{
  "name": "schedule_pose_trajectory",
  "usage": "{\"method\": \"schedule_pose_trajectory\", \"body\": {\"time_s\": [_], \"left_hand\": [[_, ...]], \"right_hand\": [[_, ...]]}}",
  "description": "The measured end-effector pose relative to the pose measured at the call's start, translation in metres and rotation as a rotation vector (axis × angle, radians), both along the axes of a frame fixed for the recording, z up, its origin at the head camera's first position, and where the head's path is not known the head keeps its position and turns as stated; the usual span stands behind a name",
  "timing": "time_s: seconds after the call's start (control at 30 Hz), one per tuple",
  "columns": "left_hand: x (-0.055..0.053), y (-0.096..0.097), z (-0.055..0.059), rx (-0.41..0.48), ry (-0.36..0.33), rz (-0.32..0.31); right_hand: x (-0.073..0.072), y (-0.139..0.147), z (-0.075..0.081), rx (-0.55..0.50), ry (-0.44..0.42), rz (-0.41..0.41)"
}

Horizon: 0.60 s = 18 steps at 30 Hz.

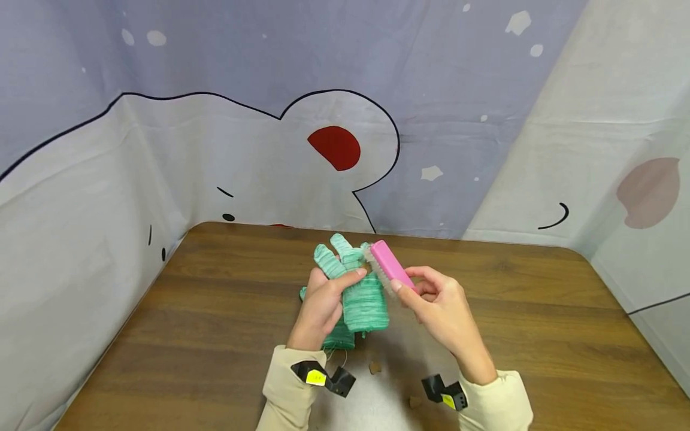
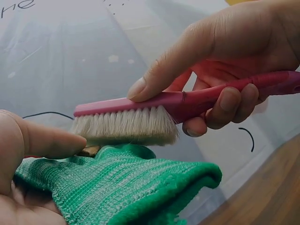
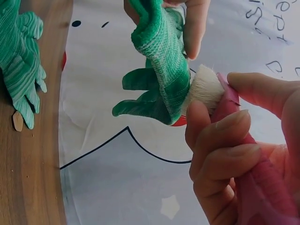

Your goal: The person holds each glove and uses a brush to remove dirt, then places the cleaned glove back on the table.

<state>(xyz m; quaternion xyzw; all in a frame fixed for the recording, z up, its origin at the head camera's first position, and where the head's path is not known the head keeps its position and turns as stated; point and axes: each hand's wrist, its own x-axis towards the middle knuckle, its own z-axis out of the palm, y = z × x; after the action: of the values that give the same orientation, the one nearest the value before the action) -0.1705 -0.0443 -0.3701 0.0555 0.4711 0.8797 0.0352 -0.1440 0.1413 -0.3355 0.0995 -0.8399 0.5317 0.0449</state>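
My left hand grips a green striped knit glove raised off the table, thumb pressed along its upper side. By the thumb tip, a small brown piece shows on the glove in the left wrist view. My right hand holds a pink brush, its thumb on the brush's back and its fingers curled round the handle. The pale bristles meet the glove's surface. Below, a second green glove lies on the table, partly hidden by the left hand in the head view.
Small brown pieces lie on the wooden table: one piece in front of the gloves, another piece near the right wrist, and one flat piece beside the lying glove. A printed cloth hangs behind the table and along its sides.
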Motion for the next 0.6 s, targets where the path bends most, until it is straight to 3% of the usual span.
{"method": "schedule_pose_trajectory", "body": {"time_s": [0.23, 0.6], "left_hand": [[-0.0022, 0.0018, -0.0013, -0.024, 0.009, 0.034], [0.0011, 0.0015, 0.0031, -0.108, -0.006, 0.050]], "right_hand": [[0.0002, -0.0013, -0.0010, -0.013, 0.024, -0.009], [0.0011, -0.0078, -0.0036, 0.122, 0.188, -0.064]]}}
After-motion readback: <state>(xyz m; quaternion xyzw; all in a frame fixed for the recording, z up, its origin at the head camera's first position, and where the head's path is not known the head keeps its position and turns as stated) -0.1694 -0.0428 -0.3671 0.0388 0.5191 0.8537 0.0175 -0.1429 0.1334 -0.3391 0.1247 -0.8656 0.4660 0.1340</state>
